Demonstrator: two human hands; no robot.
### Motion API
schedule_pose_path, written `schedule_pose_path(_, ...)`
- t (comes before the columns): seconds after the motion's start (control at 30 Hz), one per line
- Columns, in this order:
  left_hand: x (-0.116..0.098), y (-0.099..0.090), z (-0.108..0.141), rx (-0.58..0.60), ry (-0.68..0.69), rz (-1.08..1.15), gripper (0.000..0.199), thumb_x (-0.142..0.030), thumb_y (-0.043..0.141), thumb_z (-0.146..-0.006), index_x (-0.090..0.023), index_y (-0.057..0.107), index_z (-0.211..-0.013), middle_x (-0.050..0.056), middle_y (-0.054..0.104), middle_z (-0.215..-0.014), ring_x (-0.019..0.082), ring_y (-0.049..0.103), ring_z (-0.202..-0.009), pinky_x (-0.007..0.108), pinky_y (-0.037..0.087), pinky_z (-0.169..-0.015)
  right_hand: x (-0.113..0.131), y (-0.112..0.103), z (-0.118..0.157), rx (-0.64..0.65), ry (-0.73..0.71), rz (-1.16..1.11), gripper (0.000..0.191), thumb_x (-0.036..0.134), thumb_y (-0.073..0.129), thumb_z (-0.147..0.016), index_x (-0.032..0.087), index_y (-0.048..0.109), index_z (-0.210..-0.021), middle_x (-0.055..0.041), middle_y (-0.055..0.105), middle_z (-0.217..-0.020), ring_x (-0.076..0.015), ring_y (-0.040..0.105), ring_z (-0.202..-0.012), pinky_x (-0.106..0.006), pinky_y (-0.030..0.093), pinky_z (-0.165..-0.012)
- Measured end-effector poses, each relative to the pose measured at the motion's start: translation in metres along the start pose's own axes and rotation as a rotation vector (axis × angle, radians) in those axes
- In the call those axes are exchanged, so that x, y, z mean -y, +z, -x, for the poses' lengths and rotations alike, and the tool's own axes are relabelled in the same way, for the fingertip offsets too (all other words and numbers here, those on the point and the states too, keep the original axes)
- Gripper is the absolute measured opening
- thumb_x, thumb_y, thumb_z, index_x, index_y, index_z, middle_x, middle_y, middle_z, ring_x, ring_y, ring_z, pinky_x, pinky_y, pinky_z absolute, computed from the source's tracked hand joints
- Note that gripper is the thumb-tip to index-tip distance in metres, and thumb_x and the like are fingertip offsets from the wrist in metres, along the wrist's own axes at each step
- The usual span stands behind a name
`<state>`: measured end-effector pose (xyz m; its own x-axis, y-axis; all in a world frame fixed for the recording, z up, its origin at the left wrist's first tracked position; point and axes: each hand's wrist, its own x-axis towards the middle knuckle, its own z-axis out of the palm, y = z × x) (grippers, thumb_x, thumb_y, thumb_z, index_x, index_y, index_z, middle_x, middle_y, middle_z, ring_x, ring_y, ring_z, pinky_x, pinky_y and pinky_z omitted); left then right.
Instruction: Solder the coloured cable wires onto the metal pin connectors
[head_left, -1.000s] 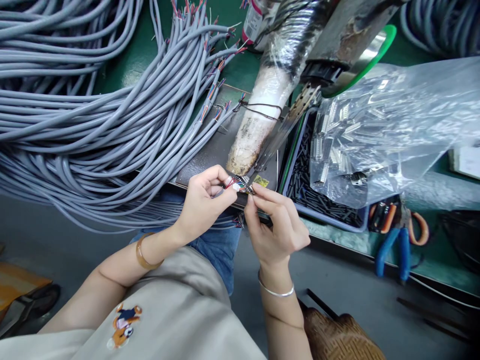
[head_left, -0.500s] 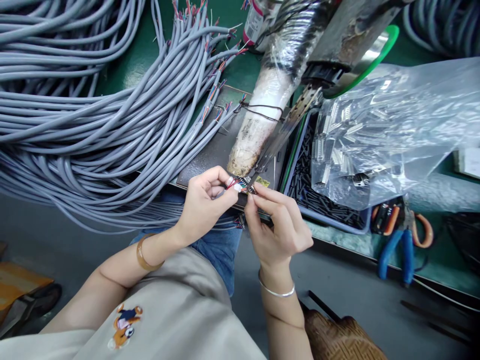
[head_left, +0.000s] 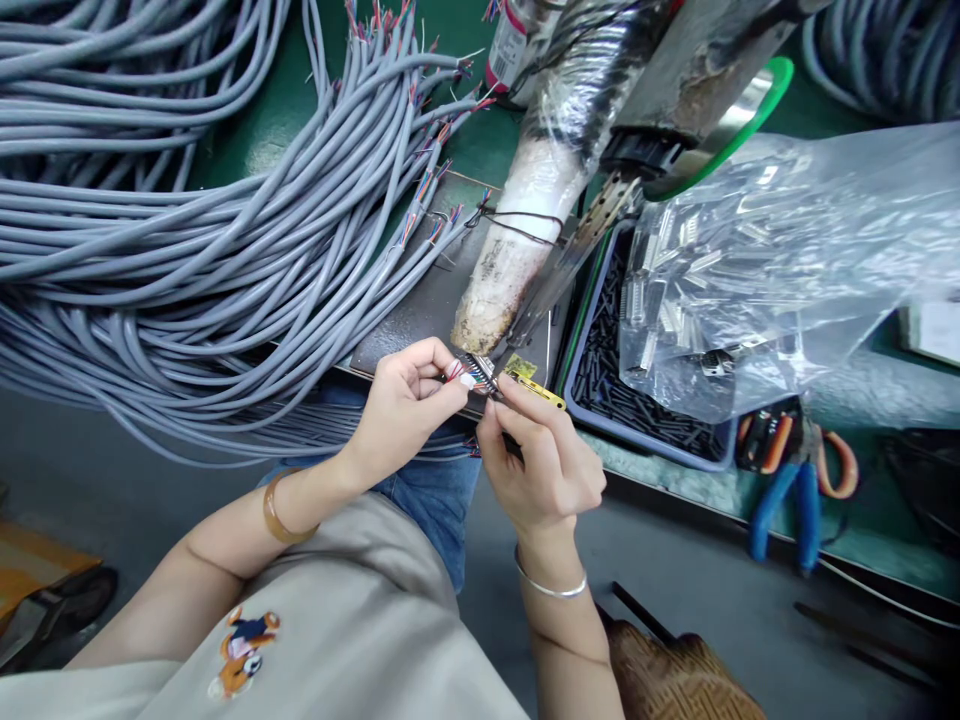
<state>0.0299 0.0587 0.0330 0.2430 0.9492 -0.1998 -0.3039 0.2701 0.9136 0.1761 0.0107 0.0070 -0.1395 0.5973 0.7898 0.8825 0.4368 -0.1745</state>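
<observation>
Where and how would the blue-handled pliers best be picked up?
Probably by both blue handles, with the right hand, once free, coming from the person's side. The pliers point their handles toward the person, splayed, with the tips reaching the front edge of the green bench; their head lies farther in, crowded by orange handles.

**Connector and Wire Ends: Position**

A small, dark multi-pin connector [head_left: 488, 382] is sitting at a slant between the left fingers [head_left: 444, 402] and right fingers [head_left: 519, 398], which are gripping its near end. Thin coloured wires [head_left: 477, 378], red and blue among them, are running from the left fingers toward its row of contacts.
</observation>
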Motion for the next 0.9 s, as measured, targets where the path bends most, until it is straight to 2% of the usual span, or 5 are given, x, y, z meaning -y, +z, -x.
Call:
schedule_pose_path(0.17, 0.002, -0.001, 0.002, 0.025, -0.072, -0.011, 0.029, -0.022, 0.085, -0.072, -0.017, 0.056, -0.070, -0.010, 0.048, -0.053, 0.000, 0.036, -0.040, 0.015, 0.029, -0.039, -0.001, -0.004, 0.002, 0.012, 0.070, -0.081, 0.018, 0.010, 0.075, -0.087, 0.021, 0.065, -0.096, -0.0059, 0.083, -0.102, -0.0156, 0.080, -0.087, -0.023, 0.064, -0.079)
schedule_pose_path(0.33, 0.002, -0.003, 0.007, 0.066, -0.149, 0.012, 0.035, -0.026, 0.090, -0.067, -0.016, 0.056, -0.068, -0.009, 0.048, -0.049, 0.001, 0.036, -0.039, 0.015, 0.026, -0.038, 0.003, -0.008, 0.005, 0.028, 0.346, -0.262, 0.014, 0.011, 0.073, -0.088, 0.023, 0.066, -0.092, -0.0020, 0.081, -0.097, -0.0165, 0.079, -0.086, -0.029, 0.066, -0.079)
schedule_pose_path(0.47, 0.004, -0.005, 0.010, 0.075, -0.189, 0.035, 0.033, -0.029, 0.091, -0.065, -0.015, 0.061, -0.068, -0.007, 0.050, -0.046, 0.002, 0.038, -0.038, 0.015, 0.028, -0.038, 0.008, -0.007, 0.006, 0.053, 0.521, -0.398, 0.010, 0.012, 0.072, -0.088, 0.021, 0.069, -0.090, -0.0019, 0.081, -0.096, -0.0150, 0.078, -0.086, -0.026, 0.065, -0.071)
schedule_pose_path(0.67, 0.002, -0.009, 0.007, 0.104, -0.206, 0.098, 0.025, -0.023, 0.088, -0.065, -0.014, 0.065, -0.067, -0.006, 0.053, -0.048, 0.002, 0.039, -0.037, 0.016, 0.027, -0.036, 0.012, -0.006, 0.003, 0.043, 0.597, -0.472, 0.008, 0.014, 0.074, -0.088, 0.021, 0.071, -0.087, -0.0024, 0.080, -0.094, -0.0140, 0.077, -0.085, -0.024, 0.064, -0.069)
schedule_pose_path(0.9, 0.002, -0.010, 0.003, 0.135, -0.305, 0.212, 0.026, -0.029, 0.086, -0.066, -0.012, 0.066, -0.069, 0.004, 0.071, -0.069, 0.001, 0.042, -0.038, 0.016, 0.025, -0.035, 0.012, -0.005, 0.003, 0.053, 0.637, -0.501, 0.010, 0.011, 0.074, -0.087, 0.021, 0.071, -0.088, -0.0020, 0.080, -0.095, -0.0128, 0.077, -0.085, -0.022, 0.063, -0.069)
